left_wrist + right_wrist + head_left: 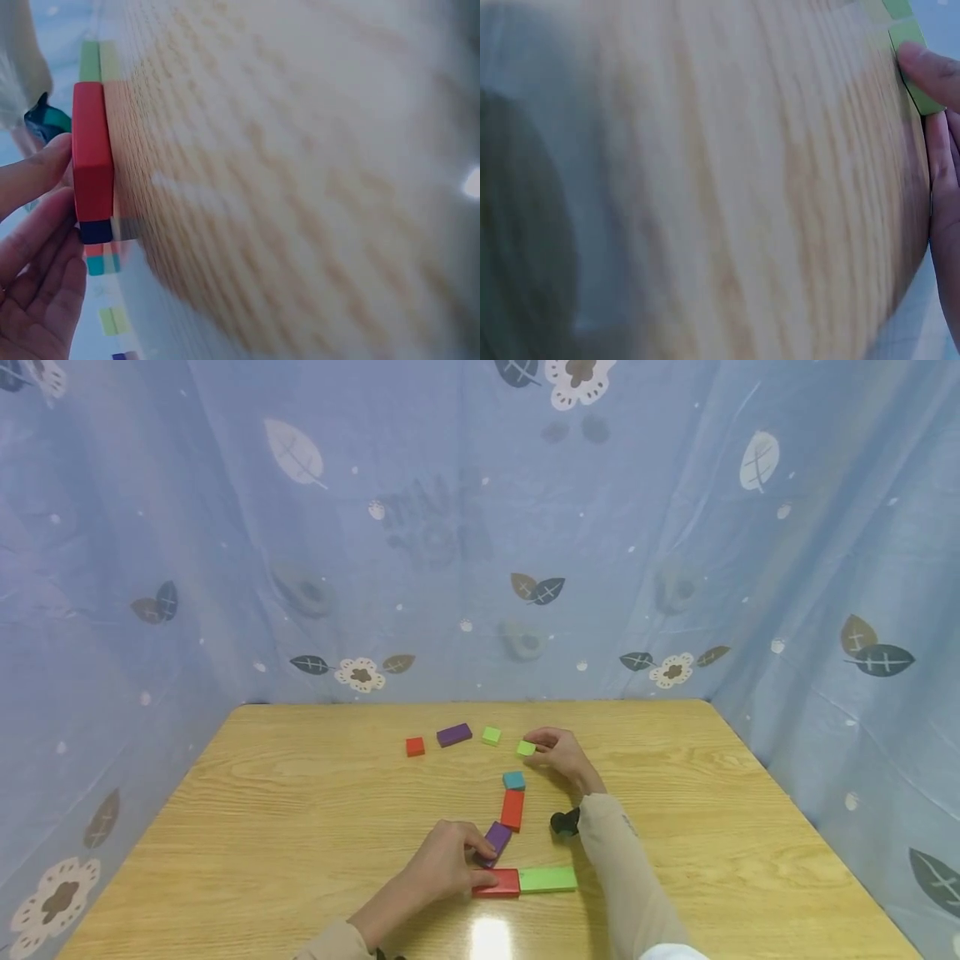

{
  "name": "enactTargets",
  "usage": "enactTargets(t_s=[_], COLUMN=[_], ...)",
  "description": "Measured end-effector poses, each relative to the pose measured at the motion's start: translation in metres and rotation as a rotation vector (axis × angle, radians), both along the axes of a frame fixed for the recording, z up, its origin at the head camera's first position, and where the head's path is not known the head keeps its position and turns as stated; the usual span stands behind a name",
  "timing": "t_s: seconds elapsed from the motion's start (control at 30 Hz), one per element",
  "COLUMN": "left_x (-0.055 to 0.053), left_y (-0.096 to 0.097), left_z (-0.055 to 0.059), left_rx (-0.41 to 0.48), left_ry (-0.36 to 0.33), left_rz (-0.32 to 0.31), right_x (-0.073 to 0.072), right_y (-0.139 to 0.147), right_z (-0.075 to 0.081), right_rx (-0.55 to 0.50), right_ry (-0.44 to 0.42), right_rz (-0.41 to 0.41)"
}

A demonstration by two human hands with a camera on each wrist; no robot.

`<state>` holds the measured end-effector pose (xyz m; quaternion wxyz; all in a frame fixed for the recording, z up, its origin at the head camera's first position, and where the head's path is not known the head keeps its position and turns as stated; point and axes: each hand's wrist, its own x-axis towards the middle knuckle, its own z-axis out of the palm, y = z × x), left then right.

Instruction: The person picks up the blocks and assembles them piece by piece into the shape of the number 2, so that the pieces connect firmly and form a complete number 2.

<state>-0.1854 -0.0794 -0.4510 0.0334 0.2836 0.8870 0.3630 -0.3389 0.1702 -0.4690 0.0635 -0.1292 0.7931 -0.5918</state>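
Observation:
My left hand (442, 864) reaches over the near blocks, its thumb touching the top of a long red block (506, 883) and its fingers spread beside a purple block (497, 837). In the left wrist view, the thumb tip meets the red block (91, 150), with the purple block's dark end (95, 231) just beyond. A long lime-green block (547, 880) lies end to end with the red one. Farther out, my right hand (566, 758) pinches a small lime-green block (527, 749) between thumb and fingers. Its thumb lies on this block (915, 71) in the right wrist view.
From the purple block, a red block (512, 810) and a small teal block (513, 780) continue a line away from me. Toward the back lie another green block (491, 736), a purple block (454, 735) and a small red block (415, 747). A patterned curtain (480, 527) surrounds the wooden table (300, 810).

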Motion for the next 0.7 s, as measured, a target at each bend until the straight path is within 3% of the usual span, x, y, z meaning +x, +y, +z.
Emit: enactTargets(t_s=[0.13,0.37,0.7], left_x=[0.0,0.001,0.0], left_y=[0.003,0.003,-0.003], left_z=[-0.002,0.0,0.003], left_rx=[0.0,0.005,0.019], left_ry=[0.006,-0.002,0.002], left_rz=[-0.012,-0.009,0.0], right_x=[-0.003,-0.007,-0.02], right_y=[0.008,0.014,0.011], right_z=[-0.006,0.009,0.024], right_rx=[-0.022,-0.019,-0.004], right_ry=[-0.014,-0.031,0.004], right_rz=[-0.059,-0.126,-0.089])
